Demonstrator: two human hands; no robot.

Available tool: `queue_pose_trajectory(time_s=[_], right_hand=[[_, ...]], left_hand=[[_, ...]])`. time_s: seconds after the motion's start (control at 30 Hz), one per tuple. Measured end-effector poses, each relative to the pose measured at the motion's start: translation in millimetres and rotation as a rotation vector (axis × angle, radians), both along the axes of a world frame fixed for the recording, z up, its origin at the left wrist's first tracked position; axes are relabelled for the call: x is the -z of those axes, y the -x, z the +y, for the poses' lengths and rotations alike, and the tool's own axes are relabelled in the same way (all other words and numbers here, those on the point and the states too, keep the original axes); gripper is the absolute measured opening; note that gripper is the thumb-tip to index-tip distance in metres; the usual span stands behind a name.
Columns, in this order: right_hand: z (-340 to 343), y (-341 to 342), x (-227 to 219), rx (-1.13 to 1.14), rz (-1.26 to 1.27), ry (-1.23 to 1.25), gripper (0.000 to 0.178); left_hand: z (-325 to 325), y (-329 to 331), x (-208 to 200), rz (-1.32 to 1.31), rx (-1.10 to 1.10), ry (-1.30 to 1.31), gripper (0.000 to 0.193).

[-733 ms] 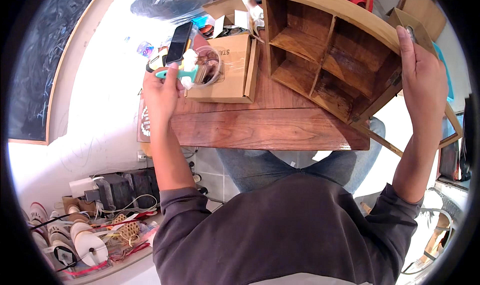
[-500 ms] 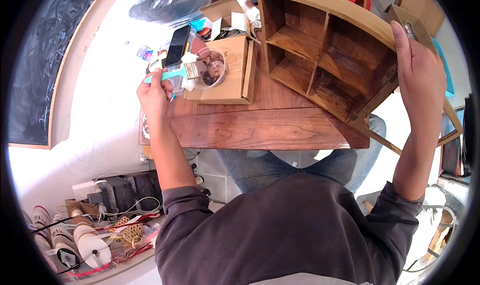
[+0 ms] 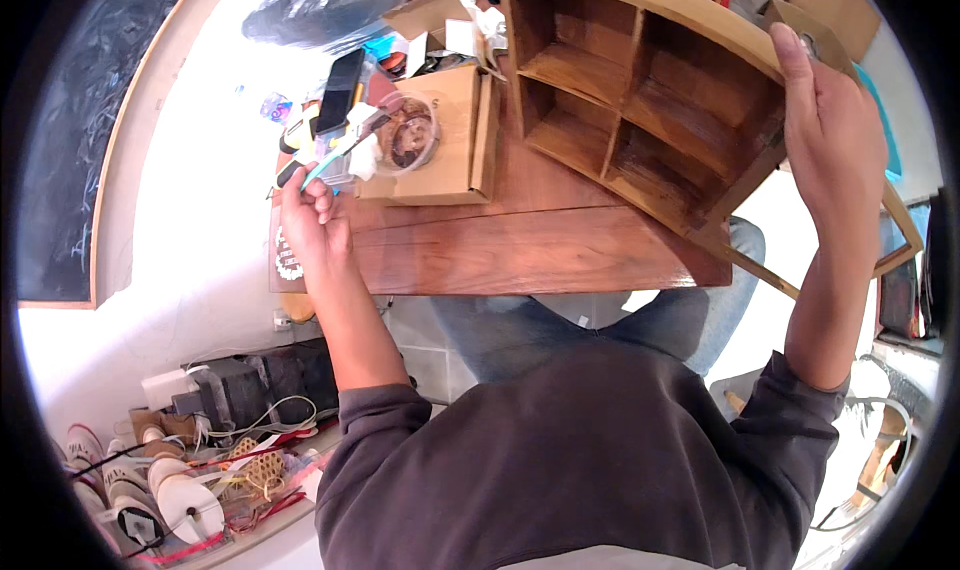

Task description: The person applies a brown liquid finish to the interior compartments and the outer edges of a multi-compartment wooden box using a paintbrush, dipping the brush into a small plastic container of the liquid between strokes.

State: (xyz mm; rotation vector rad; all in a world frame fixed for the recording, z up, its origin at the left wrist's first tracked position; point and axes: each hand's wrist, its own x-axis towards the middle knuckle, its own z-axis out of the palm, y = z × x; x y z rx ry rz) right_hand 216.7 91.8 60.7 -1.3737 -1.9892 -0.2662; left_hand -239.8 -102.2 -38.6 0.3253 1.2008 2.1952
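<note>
Left hand [image 3: 318, 232] pinches the brush [image 3: 336, 157], now turned edge-on, bristles [image 3: 373, 125] handy by the tub [image 3: 434, 135]; right hand [image 3: 838, 125] clasps the shelf [image 3: 622, 105].

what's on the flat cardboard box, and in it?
On the box: a clear tub holding brown stuff. A white wad is at the left edge, maybe on it. Hidden: the box top under the tub, and the box's contents, since it's shut.
</note>
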Motion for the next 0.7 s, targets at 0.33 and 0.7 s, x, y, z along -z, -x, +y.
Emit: queue_pose_trajectory(time_s=[0.33,0.7], right_hand=[[-12.9,-2.3,-1.4,0.013,-0.103,-0.091,0.048],[-21.9,-0.8,-17.2,-0.029,-0.127,0.010,0.049]], left_hand=[[0.9,-195.5,8.4,0.250,0.197,0.136,0.022],[62.0,-231.3,23.4,1.540,0.589,0.079,0.024]])
